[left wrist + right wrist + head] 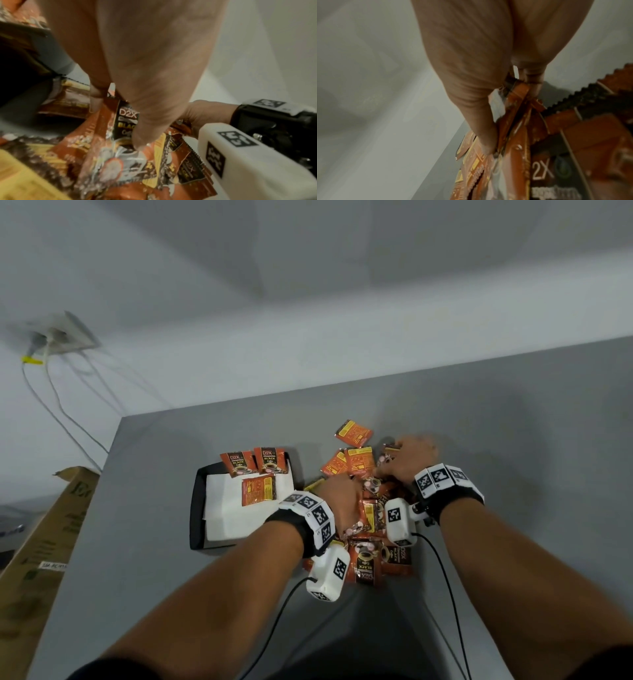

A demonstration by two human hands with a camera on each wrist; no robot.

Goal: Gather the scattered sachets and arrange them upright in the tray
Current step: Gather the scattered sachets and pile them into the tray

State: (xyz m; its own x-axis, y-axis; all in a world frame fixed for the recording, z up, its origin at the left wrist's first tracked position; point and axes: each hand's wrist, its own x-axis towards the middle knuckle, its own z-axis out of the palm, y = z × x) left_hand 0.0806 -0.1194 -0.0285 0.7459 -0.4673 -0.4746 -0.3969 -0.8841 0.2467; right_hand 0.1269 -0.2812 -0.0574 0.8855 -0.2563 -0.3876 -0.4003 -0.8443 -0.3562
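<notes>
- The grey matte tabletop (479,412) carried everything; a brown cardboard box (44,542) leaned at its nine-o'clock edge.
- The shallow black rectangular tray (196,508), lined with white paper, sat at about ten o'clock from the hands. Two orange-and-black coffee sachets (253,462) leaned against its far wall, and a third lay flat on the paper.
- The heap of loose orange foil sachets (376,556) lay just beside the tray's three-o'clock side, with one stray sachet (352,433) apart at twelve o'clock.
- The left hand (339,501) was down in the heap — in the left wrist view its thumb (144,135) pressed on a sachet printed D2X and a finger curled behind it, so I judged it a pinch.
- The right hand (407,460) reached to one o'clock; its wrist view showed thumb and fingers (534,79) pinching a thin bunch of sachets by their top edges.
- To do this step well, I would square the bunch's edges together before lifting, keep the print facing one way, and stand them against the tray's far wall beside the two leaning ones — loose foil packets would likely slide or topple otherwise.
</notes>
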